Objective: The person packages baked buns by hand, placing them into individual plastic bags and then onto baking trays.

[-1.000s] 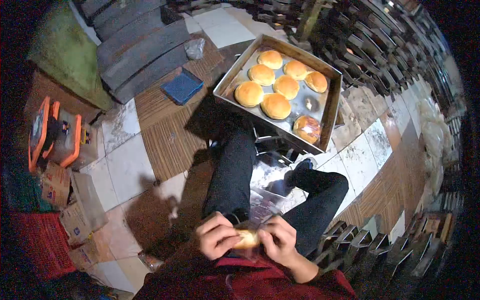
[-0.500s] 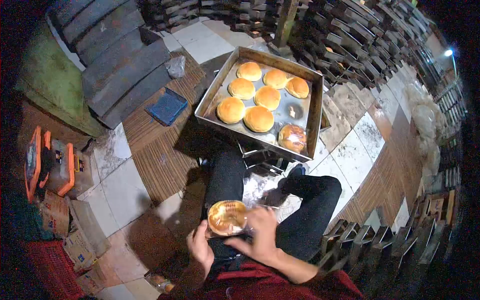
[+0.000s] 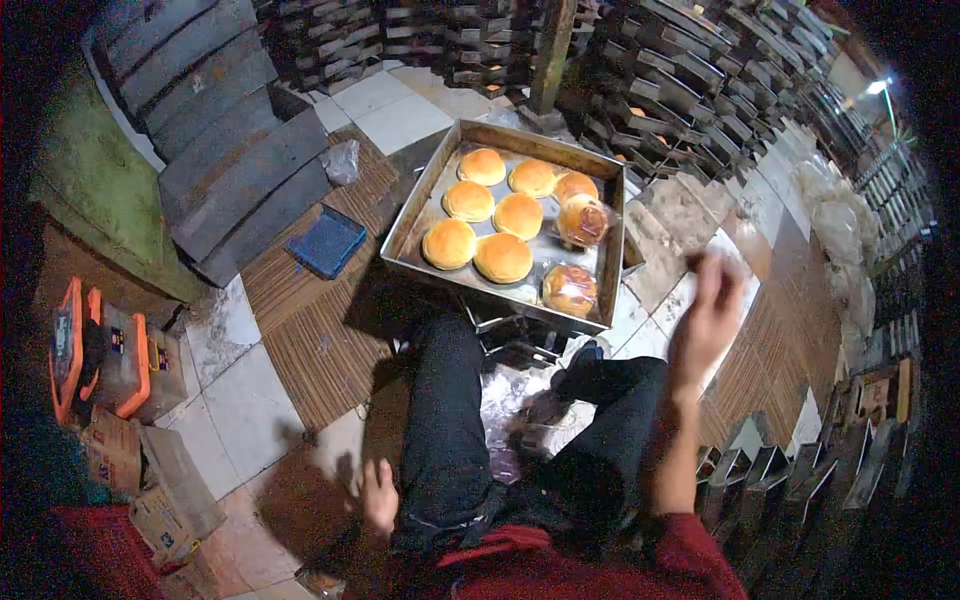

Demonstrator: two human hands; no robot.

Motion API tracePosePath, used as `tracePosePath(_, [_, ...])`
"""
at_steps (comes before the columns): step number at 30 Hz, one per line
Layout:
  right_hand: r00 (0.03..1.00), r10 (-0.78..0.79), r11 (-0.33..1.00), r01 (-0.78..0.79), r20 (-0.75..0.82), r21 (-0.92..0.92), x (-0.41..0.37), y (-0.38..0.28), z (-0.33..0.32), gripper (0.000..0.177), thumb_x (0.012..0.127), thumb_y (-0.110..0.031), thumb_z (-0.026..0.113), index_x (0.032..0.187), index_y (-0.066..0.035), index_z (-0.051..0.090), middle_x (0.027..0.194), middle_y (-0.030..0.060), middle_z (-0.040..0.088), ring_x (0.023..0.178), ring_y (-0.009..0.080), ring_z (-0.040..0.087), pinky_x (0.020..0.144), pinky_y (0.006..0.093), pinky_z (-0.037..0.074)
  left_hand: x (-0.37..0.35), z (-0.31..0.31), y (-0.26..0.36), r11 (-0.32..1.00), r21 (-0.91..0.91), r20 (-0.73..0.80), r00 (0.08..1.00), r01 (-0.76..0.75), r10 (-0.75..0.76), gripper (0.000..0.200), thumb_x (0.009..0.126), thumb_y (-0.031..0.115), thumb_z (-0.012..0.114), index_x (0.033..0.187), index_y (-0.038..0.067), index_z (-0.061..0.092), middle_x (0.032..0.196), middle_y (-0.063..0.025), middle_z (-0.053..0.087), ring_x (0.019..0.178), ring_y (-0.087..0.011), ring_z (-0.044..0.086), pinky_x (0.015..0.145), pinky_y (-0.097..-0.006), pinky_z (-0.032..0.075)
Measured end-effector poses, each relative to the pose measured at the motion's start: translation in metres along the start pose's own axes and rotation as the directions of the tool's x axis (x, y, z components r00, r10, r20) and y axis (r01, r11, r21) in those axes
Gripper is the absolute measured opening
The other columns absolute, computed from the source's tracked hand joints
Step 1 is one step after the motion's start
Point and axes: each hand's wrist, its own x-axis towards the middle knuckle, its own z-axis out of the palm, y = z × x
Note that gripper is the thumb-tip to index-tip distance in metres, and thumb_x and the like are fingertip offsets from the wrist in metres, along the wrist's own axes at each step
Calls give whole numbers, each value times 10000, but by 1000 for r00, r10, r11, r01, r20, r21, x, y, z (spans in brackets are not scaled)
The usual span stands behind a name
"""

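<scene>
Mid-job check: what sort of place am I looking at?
Probably a small, makeshift bakery's packing spot: a metal baking pan holds bare buns and two plastic-wrapped buns, above mismatched floor tiles, with a slatted wall beyond.

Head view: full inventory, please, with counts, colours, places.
Square metal baking tray: one, grey, centre
Unwrapped round buns: seven, golden, in tray
Wrapped round buns: two, brown, tray's right
Shallow plastic tray: one, blue, left floor
Crumpled plastic bag: one, translucent, upper left
Plastic containers: uncertain, orange-trimmed, left
Cardboard boxes: several, brown, lower left
Slatted stacks: uncountable, dark, edges
Floor tiles: many, white/brown, beneath
Trousered legs: two, black, lower centre
Left hand: one, bare, beside legs
Right hand: one, bare, right
</scene>
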Motion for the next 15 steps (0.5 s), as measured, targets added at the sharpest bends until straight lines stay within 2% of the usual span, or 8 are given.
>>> tracePosePath(1, [985, -63, 995, 75, 161, -71, -31, 53, -11, 163, 879, -138, 514, 963, -2, 546, 871, 70, 599, 816, 159, 556, 769, 281, 435, -1, -3, 10, 1000, 0, 0, 1000, -10, 10, 778, 789, 668, 358, 1220, 31, 475, 1321, -192, 371, 1241, -302, 309, 1025, -388, 206])
tracePosePath(2, [876, 355, 929, -291, 328, -228, -76, 59, -8, 180, 872, -156, 521, 958, -2, 558, 895, 113, 609, 876, 206, 573, 796, 288, 429, -2, -3, 26, 972, -227, 109, 990, -61, 87, 759, 794, 649, 371, 1235, 37, 447, 1330, -178, 359, 1245, -286, 305, 1029, -381, 210])
tracePosePath(4, [514, 229, 946, 84, 827, -314, -154, 131, -19, 605, 747, -300, 673, 1170, 31, 393, 1151, 246, 479, 1059, 347, 497, 850, 418, 419, -8, -2, 63, 770, -636, 264, 923, -52, 281, 730, 803, 612, 395, 1266, 47, 391, 1349, -150, 335, 1253, -254, 297, 1037, -367, 216])
tracePosePath(10, [169, 432, 876, 153, 886, -457, -208, 158, -31, 389, 788, -292, 605, 962, 30, 475, 978, 218, 569, 892, 433, 533, 774, 467, 440, 25, -100, 84, -319, -799, 17, 549, 510, 835, 719, 830, 499, 469, 1357, 78, 222, 1406, -68, 264, 1276, -160, 273, 1060, -326, 234])
tracePosePath(12, [240, 361, 895, 183, 901, -407, -214, 140, -40, 196, 812, -165, 527, 913, 2, 524, 886, 184, 606, 832, 419, 563, 749, 468, 450, 14, -118, 181, -58, -895, 94, 314, 442, 945, 618, 845, 368, 511, 1327, 58, 280, 1393, -138, 264, 1277, -232, 276, 1040, -370, 251])
tracePosePath(13, [277, 297, 893, 258, 914, -368, -225, 150, -46, 164, 774, -121, 528, 897, -14, 538, 894, 186, 590, 867, 391, 556, 766, 443, 441, 47, -96, 181, 611, -770, 477, 469, -184, 743, 609, 836, 351, 530, 1309, 41, 302, 1390, -167, 246, 1269, -298, 266, 1014, -406, 271])
tracePosePath(14, [308, 230, 882, 336, 923, -331, -229, 157, -49, 154, 736, -78, 529, 881, -30, 553, 903, 188, 573, 901, 364, 550, 783, 417, 432, 75, -72, 172, 873, 60, 477, 782, -485, 401, 601, 827, 333, 549, 1290, 24, 323, 1386, -196, 228, 1262, -365, 256, 988, -442, 290])
tracePosePath(15, [395, -68, 780, 593, 916, -198, -231, 153, -52, 221, 739, -75, 487, 933, -55, 589, 966, 177, 560, 994, 318, 518, 847, 414, 405, 59, -62, 170, 883, 53, 481, 787, -466, 386, 601, 827, 333, 549, 1290, 24, 323, 1386, -196, 228, 1262, -365, 256, 988, -442, 290])
